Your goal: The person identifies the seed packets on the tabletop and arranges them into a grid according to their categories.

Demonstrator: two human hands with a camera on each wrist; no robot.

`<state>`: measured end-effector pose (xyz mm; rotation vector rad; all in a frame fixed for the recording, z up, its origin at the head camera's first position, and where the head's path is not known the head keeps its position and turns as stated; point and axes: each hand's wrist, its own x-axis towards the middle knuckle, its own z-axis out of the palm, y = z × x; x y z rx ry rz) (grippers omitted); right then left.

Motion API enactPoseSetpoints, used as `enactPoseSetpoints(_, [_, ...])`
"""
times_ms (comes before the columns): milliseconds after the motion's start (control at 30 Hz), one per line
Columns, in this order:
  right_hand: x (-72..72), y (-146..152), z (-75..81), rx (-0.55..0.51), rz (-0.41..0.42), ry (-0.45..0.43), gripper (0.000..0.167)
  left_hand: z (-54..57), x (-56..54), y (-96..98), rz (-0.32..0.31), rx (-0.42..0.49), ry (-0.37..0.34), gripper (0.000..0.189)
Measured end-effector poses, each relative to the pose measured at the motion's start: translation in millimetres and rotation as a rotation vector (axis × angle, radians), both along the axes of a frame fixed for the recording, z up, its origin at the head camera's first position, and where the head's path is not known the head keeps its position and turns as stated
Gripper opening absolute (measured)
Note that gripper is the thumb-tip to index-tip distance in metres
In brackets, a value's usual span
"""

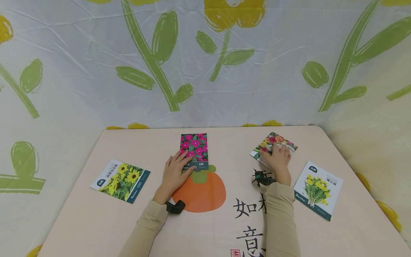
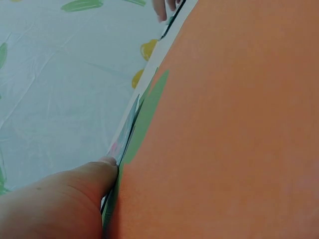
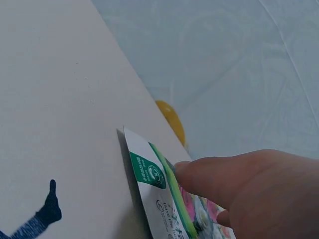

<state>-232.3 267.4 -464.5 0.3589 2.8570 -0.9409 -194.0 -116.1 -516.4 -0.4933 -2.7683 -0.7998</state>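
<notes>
My left hand [image 1: 174,171] rests on the lower part of a seed packet with pink flowers [image 1: 194,144], its fingers stretched over the front. In the left wrist view the thumb [image 2: 107,172] lies along that packet's near edge. On the right, my right hand [image 1: 278,159] lies over a seed packet with mixed coloured flowers [image 1: 265,143], fingers spread across it and covering its middle. The right wrist view shows the thumb [image 3: 199,174] on top of this packet, whose corner [image 3: 142,149] stands slightly off the table with a shadow beside it.
A yellow-flower seed packet [image 1: 123,180] lies tilted at the left of the pale table [image 1: 96,228]. To the right of the right forearm is a white packet with a yellow-flowered plant [image 1: 318,189]. A flower-printed cloth [image 1: 257,89] hangs behind the table.
</notes>
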Motion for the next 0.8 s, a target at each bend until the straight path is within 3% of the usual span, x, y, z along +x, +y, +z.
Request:
enactPoseSetpoints(267, [4.1,-3.3,1.4,-0.021,0.024,-0.063,0.084,-3.5,-1.5,0.0,0.01,-0.008,-0.01,0.048])
enactPoseSetpoints(800, [1.5,-6.2,-0.8,-0.013,0.054,-0.067,0.083,-3.8,-1.3,-0.4,0.008,0.002,-0.017,0.048])
